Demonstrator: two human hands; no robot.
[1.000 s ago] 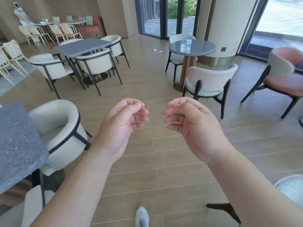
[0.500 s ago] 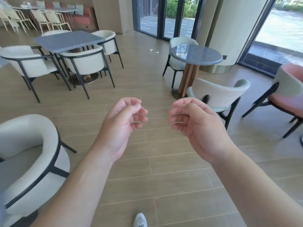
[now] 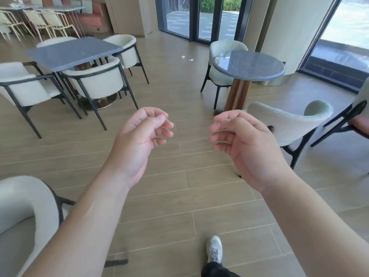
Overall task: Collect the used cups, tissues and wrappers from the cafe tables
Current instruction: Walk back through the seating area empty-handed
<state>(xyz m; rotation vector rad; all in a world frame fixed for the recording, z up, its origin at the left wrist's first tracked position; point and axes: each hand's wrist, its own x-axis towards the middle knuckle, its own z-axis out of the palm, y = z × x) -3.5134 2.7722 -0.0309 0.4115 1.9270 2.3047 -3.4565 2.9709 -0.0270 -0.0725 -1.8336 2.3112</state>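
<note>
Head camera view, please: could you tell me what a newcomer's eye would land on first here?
First, the left hand and right hand, raised side by side mid-frame, fingers loosely curled and holding nothing. Beyond them, two small white scraps lie on the wooden floor near the glass doors, between the square grey table on the left and the round grey table on the right.
</note>
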